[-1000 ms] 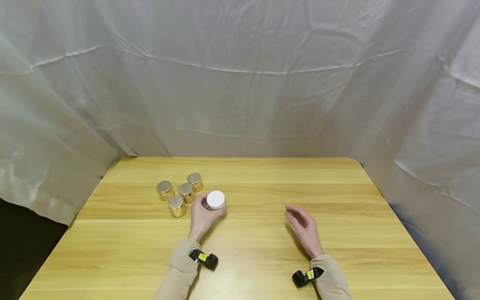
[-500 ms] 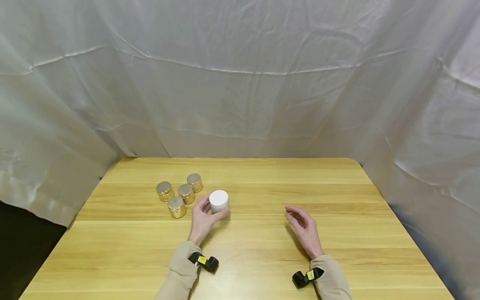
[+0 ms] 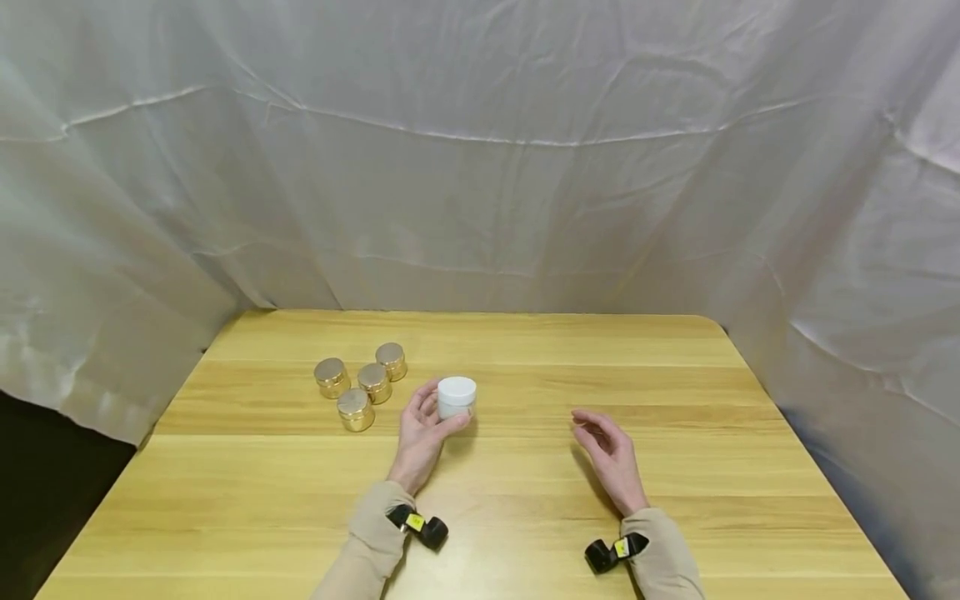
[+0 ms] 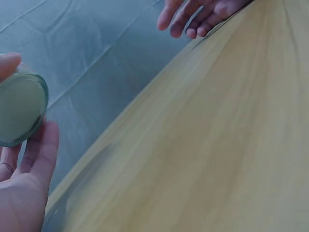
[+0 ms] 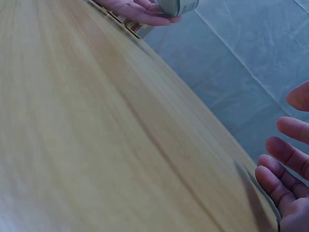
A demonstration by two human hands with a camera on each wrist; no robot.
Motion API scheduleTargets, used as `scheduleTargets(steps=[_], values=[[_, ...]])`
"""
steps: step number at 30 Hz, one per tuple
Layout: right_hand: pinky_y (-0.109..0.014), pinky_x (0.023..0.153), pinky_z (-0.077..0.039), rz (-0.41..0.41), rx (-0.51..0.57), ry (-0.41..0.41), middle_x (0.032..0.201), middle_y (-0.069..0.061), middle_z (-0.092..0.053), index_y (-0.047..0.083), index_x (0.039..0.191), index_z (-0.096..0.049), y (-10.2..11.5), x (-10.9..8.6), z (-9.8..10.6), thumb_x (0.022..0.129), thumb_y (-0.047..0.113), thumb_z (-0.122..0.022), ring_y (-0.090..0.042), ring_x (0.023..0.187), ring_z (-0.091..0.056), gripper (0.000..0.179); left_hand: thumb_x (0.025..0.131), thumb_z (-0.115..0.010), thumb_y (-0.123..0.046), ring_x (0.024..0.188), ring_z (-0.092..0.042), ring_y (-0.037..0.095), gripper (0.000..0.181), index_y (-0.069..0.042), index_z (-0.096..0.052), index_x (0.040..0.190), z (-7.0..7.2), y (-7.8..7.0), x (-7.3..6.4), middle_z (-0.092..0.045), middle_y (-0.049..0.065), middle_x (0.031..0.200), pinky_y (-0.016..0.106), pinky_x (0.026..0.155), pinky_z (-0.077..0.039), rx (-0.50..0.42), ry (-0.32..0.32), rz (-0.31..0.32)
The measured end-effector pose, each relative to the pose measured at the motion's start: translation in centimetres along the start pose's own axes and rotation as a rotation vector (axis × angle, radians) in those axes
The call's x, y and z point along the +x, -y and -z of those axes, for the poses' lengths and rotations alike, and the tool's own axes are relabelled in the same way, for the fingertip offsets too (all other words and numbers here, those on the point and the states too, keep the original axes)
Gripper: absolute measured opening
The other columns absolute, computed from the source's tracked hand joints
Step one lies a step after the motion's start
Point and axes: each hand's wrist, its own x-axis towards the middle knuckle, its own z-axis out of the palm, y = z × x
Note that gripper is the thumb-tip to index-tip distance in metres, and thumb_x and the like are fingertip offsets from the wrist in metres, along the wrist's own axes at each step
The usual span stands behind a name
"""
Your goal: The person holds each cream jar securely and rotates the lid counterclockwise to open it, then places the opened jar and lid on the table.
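My left hand (image 3: 422, 435) grips a small jar (image 3: 457, 397) with a white lid, holding it above the table between thumb and fingers. From below, in the left wrist view, the jar's round glassy base (image 4: 21, 108) shows a pale inside. Apart from it on the right, my right hand (image 3: 609, 458) holds nothing, its fingers relaxed and slightly bent. The right wrist view shows those fingers (image 5: 285, 159) spread apart, and the jar (image 5: 178, 6) in the other hand at the top.
Several gold-lidded jars (image 3: 355, 409) stand grouped on the wooden table (image 3: 525, 517), left of my left hand. A grey-white curtain (image 3: 480, 200) hangs behind the table and along its sides. Each sleeve carries a strapped wrist camera (image 3: 617, 552).
My left hand has moved to the right with the jar, turning it so that more of its side shows. The right hand has stayed in place.
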Motion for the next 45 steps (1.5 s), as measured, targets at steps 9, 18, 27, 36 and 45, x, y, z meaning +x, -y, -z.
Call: scheduleTargets(steps=[9,18,27,36,45], values=[[-0.008,0.087,-0.052,0.016,-0.017,0.003,0.111,-0.009,-0.067,-0.011,0.122,-0.063,0.0,0.1,0.0,0.097,-0.001,-0.06,0.001,0.096,-0.062,0.027,0.083,-0.065,0.008,0.121,-0.059,0.017,0.065,0.001,-0.037,0.141,-0.8,0.2,-0.5,-0.057,0.004,0.132,0.03,0.108,-0.052,-0.301,0.125,0.055],[-0.008,0.087,-0.053,0.025,-0.011,0.0,0.11,-0.007,-0.067,-0.016,0.121,-0.061,0.0,0.0,-0.1,0.097,-0.003,-0.06,0.002,0.096,-0.062,0.027,0.1,-0.054,-0.002,0.132,-0.053,0.023,0.043,-0.009,-0.048,0.142,-1.3,0.5,-1.1,-0.043,0.01,0.145,0.036,0.119,-0.042,-0.656,0.324,0.102],[-0.009,0.085,-0.052,0.059,-0.037,0.025,0.109,-0.007,-0.067,-0.013,0.121,-0.063,0.2,0.0,-0.3,0.096,-0.002,-0.061,0.002,0.094,-0.062,0.027,0.108,-0.039,-0.015,0.131,-0.053,0.021,0.037,-0.018,-0.052,0.143,-1.8,0.7,-1.3,-0.042,0.009,0.145,0.031,0.118,-0.043,-0.696,0.364,0.168],[-0.015,0.086,-0.055,0.059,-0.14,0.11,0.115,-0.022,-0.066,-0.003,0.122,-0.066,1.5,1.4,-0.9,0.094,0.0,-0.066,-0.006,0.099,-0.061,0.028,0.108,-0.039,-0.018,0.132,-0.054,0.026,0.044,-0.01,-0.037,0.151,-2.5,1.1,-1.4,-0.037,0.013,0.149,0.035,0.12,-0.041,-0.645,0.344,0.249],[-0.046,0.091,-0.058,0.196,-0.392,0.252,0.129,-0.018,-0.066,0.006,0.133,-0.061,5.3,3.3,-3.8,0.09,0.018,-0.073,-0.034,0.11,-0.062,0.046,0.108,-0.038,-0.017,0.128,-0.057,0.024,0.059,-0.002,-0.013,0.16,-2.7,0.8,-1.4,-0.013,0.024,0.164,0.037,0.118,-0.044,-0.563,0.375,0.34]])
